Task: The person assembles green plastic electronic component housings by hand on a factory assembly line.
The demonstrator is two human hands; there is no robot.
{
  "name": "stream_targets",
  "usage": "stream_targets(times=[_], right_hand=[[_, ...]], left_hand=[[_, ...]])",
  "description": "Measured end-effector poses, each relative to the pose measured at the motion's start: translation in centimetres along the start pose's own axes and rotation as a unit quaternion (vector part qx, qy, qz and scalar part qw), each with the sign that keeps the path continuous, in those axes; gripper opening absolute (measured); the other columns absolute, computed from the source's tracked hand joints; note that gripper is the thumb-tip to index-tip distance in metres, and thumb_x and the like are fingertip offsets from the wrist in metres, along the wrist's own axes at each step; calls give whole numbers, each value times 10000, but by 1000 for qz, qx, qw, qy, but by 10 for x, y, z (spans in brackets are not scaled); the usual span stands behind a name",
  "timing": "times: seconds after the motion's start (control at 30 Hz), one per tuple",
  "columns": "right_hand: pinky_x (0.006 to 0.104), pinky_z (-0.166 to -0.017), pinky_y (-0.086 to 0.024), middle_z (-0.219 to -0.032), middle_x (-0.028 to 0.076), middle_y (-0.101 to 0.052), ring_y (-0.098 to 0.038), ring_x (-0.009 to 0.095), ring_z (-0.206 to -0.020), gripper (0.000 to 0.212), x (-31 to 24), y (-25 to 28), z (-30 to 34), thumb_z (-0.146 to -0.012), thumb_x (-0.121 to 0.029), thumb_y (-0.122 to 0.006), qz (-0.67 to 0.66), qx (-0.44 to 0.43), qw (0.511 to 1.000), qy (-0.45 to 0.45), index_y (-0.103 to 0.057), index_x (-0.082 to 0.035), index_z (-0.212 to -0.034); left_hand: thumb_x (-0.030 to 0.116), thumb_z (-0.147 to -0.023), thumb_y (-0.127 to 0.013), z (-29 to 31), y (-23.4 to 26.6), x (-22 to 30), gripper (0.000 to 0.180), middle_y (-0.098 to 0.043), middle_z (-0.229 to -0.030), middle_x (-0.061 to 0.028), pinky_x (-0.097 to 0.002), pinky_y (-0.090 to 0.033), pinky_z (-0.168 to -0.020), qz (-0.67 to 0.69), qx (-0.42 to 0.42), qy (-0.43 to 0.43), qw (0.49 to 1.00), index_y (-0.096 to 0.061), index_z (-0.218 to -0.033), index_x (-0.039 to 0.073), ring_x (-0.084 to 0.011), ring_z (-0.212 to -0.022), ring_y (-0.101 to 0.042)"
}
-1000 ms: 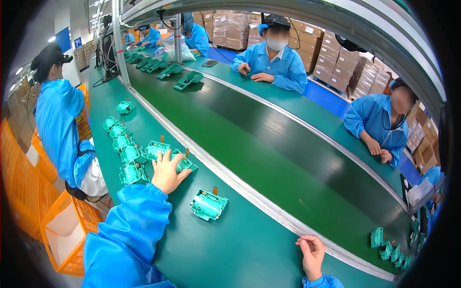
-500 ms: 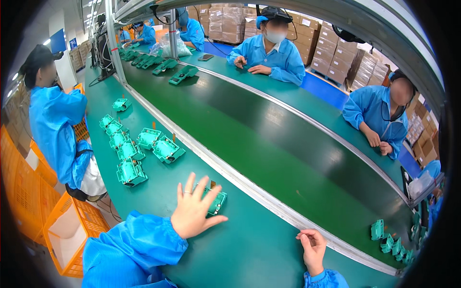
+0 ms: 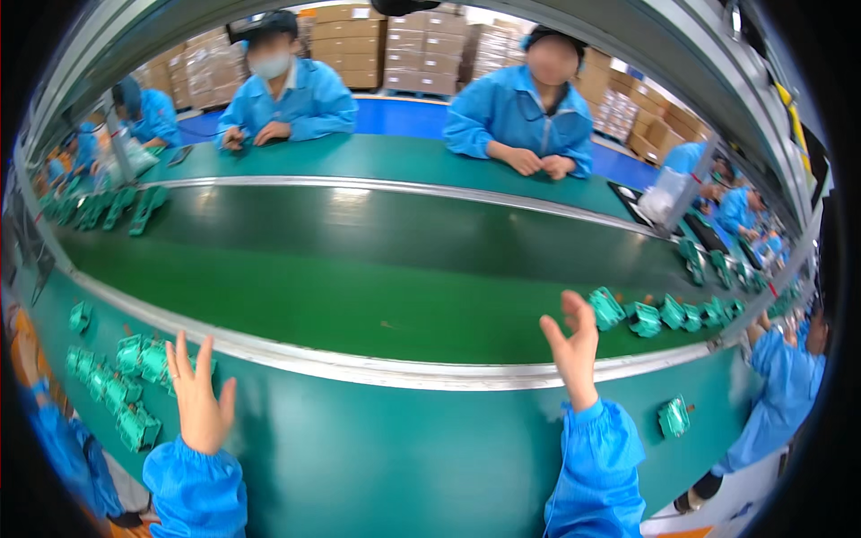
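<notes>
Your left hand (image 3: 201, 408) has its fingers spread apart and holds nothing. It is raised just beside a cluster of teal-green, box-shaped plastic housings (image 3: 136, 425) on the left of the smooth green table (image 3: 377, 448). Its fingers overlap the nearest ones in view, and the fisheye view makes it hard to say whether they touch.

Your right hand (image 3: 576, 350), fingers also apart and nothing clamped, is up over the long silver metal rail (image 3: 413, 375), close to the near end of a row of teal-green housings (image 3: 643, 318) on the dark green conveyor belt (image 3: 269, 287). A lone teal-green housing (image 3: 674, 418) sits on the table to the right of your blue right sleeve (image 3: 596, 471).

A sideways sweep of your right hand could knock the nearest housing into its neighbours, since the row is closely spaced. On your left, a finger catching the cluster could shove several at once, because they stand so tightly together. Swinging your right sleeve outward low over the table might push the lone housing away, and anything dragged across the rail could snag on its raised edge.
</notes>
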State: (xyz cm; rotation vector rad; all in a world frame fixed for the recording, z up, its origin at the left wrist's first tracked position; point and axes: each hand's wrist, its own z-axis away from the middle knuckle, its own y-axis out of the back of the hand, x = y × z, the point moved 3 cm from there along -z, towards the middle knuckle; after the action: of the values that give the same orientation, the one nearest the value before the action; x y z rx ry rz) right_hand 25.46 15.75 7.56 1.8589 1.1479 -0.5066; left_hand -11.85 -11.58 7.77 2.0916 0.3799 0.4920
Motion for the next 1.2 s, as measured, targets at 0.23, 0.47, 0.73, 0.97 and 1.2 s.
stream_targets(times=[0.23,0.47,0.73,0.97,1.2], right_hand=[[399,-959,-302,-1231,269,-356,-362,373,-1142,908,133,73,-9,-600,-267,-774,213,141,966,-40,-262,27,-1290],[370,-849,-419,-1078,193,-524,-527,321,-983,676,119,51,-8,-628,-232,-724,206,75,966,-137,-438,44,-1176],[321,-823,-442,-979,135,-535,-549,249,-931,497,-3,-35,15,-697,-36,-653,22,-114,990,79,-467,-3,-1157],[397,-937,-342,-1300,251,-252,-333,387,-1157,862,-4,-54,-6,-615,-235,-764,120,-108,987,29,-279,-2,-1289],[374,-752,-473,-964,237,-580,-588,363,-862,803,0,-53,-7,-685,-392,-690,122,-187,972,-72,-335,69,-1238]], left_hand=[[84,-670,-671,-3,-41,137,480,-381,-1245,-212,-431,-297,-971,329,-130,-190,916,-514,-1123,53,-402,-1186,-336],[66,-733,-619,11,-86,186,326,-489,-1128,-159,-342,-394,-888,511,-212,-151,819,-547,-1045,8,-294,-1038,-499],[29,-780,-586,13,-115,176,402,-494,-1113,-103,-333,-426,-880,699,-299,45,648,-448,-1158,26,-210,-1045,-493],[-36,-758,-579,11,-109,181,383,-465,-1089,-80,-339,-424,-886,683,-263,8,682,-468,-1121,13,-190,-1032,-481],[-36,-747,-585,10,-111,180,368,-455,-1090,-81,-333,-436,-877,671,-262,-1,694,-491,-1099,18,-188,-1025,-488]])
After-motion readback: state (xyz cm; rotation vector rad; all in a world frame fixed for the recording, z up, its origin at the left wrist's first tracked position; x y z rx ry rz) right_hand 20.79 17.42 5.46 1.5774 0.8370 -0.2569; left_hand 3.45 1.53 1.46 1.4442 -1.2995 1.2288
